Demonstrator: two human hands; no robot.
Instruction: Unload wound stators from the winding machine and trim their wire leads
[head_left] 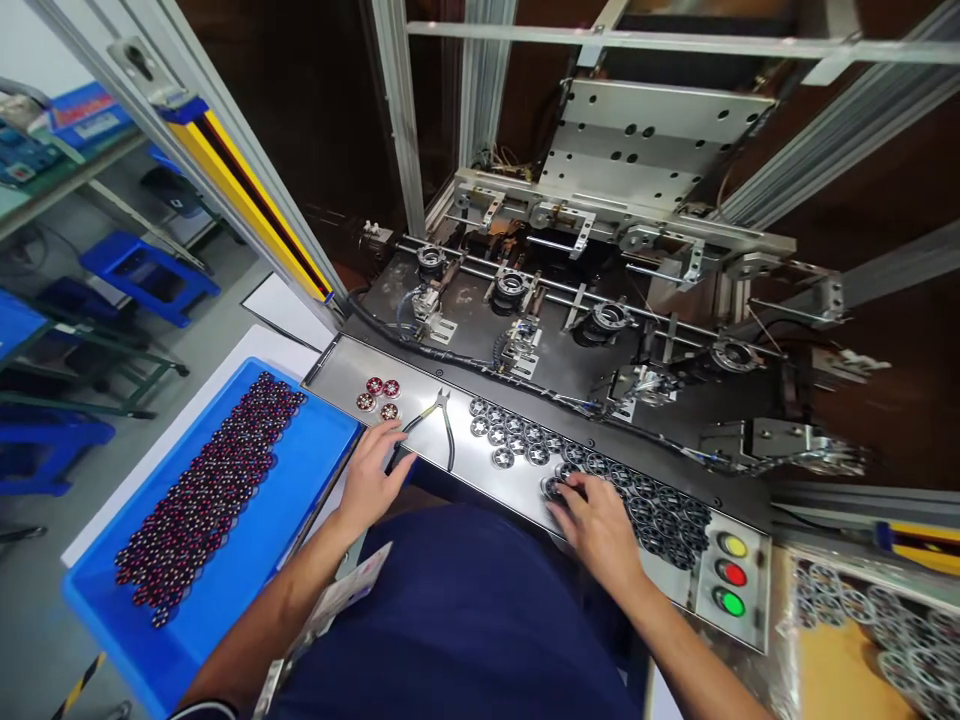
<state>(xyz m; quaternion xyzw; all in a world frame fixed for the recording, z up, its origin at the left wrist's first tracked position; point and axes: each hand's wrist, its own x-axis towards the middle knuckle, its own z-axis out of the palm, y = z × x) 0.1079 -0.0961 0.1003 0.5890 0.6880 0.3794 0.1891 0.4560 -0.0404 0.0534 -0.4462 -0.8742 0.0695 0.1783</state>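
My left hand (373, 476) rests at the front edge of the metal ledge (491, 490), fingers apart, beside the handles of the pliers (442, 402). Just beyond it lie several small red-and-silver wheels (389, 411). My right hand (600, 520) has thumb and fingertips closed around a dark round part (553, 488) at the ledge's front. Several silver rings with star-shaped centres (502, 457) sit to the left of that hand, and many darker rings (667, 520) are packed together to its right.
A blue bin (304, 480) at the left holds many dark and red wheels. Behind the ledge stands a machine with round fixtures (512, 288). Yellow, red (730, 573) and green buttons are on the ledge's right end. More rings (911, 640) lie at the far right.
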